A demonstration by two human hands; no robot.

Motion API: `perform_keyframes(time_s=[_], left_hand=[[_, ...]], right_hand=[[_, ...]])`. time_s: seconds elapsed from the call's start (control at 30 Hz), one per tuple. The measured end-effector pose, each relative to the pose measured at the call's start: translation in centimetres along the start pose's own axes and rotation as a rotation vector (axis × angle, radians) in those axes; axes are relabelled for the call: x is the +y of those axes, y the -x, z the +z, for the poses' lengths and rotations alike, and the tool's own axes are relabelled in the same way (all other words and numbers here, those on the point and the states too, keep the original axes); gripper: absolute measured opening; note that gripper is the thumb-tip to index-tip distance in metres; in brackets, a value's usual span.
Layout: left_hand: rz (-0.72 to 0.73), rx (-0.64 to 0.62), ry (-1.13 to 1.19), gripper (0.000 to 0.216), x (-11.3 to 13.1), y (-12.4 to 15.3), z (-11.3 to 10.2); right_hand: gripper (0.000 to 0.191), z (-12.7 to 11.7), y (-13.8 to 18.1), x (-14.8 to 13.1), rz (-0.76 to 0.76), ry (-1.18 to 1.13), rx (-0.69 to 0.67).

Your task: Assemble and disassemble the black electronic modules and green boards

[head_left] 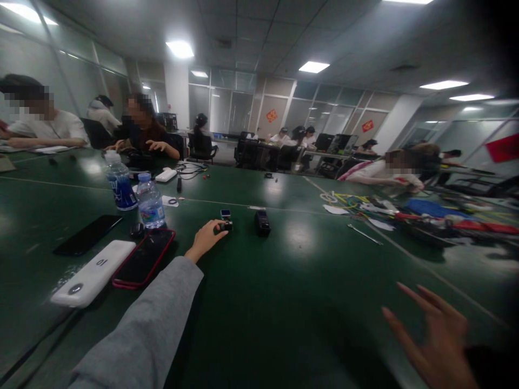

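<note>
My left hand reaches forward over the green table, its fingers closed around the side of a small dark device. Just behind that device lies a small piece with a bluish screen-like face; whether the two are joined I cannot tell. To the right of them a black box-shaped gadget sits on the table, apart from my fingers. My right hand hovers at the lower right with fingers spread, slightly blurred, holding nothing.
At left are a white power bank, a red-cased phone, a black phone and two bottles, one blue-labelled, one clear. A wrench-like metal tool and tangled cables lie at right. Several people sit around.
</note>
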State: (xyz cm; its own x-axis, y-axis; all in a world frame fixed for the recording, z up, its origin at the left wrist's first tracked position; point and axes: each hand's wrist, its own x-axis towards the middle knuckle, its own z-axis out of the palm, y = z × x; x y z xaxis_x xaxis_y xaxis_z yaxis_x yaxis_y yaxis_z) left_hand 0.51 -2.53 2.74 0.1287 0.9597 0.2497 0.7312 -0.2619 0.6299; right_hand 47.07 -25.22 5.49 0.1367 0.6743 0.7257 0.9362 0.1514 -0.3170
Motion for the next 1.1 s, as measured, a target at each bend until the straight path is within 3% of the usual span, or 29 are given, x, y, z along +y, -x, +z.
perform_keyframes(time_s=[0.1,0.17,0.3,0.43,0.57,0.67,0.77,0.93,1.0,1.1], left_hand=[[0.053,-0.081,0.116,0.046,0.0,-0.1,0.0],[0.013,-0.092,0.183,0.057,0.1,-0.2,-0.1],[-0.153,0.035,0.152,0.068,0.0,-0.3,-0.1],[-0.180,0.070,0.036,0.063,-0.1,-0.3,0.0],[-0.196,0.066,0.018,0.062,0.0,-0.4,0.0],[-0.193,0.055,0.008,0.062,0.0,-0.4,0.0],[-0.199,0.026,0.002,0.061,0.1,-0.4,0.0],[-0.187,0.026,-0.039,0.054,0.4,-0.4,-0.2],[-0.156,0.032,-0.037,0.047,0.7,-0.3,-0.2],[-0.084,0.027,0.008,0.042,1.0,-0.1,-0.4]], right_hand=[[0.053,5.0,-1.4,-5.4,-0.113,-0.122,-0.129],[0.048,9.1,-2.4,-9.1,-0.163,-0.191,-0.219],[0.052,17.5,-4.0,-16.0,-0.227,-0.323,-0.424],[0.067,24.4,-6.0,-21.6,-0.203,-0.406,-0.406],[0.060,28.3,-7.6,-23.5,-0.144,-0.428,-0.429],[0.050,29.2,-7.7,-22.8,-0.117,-0.484,-0.481],[0.057,29.1,-7.3,-22.1,-0.091,-0.538,-0.437],[0.068,26.3,-6.5,-20.5,-0.026,-0.397,-0.428],[0.066,24.2,-5.9,-18.1,-0.014,-0.283,-0.411],[0.064,20.0,-4.7,-11.9,-0.014,-0.108,-0.322]])
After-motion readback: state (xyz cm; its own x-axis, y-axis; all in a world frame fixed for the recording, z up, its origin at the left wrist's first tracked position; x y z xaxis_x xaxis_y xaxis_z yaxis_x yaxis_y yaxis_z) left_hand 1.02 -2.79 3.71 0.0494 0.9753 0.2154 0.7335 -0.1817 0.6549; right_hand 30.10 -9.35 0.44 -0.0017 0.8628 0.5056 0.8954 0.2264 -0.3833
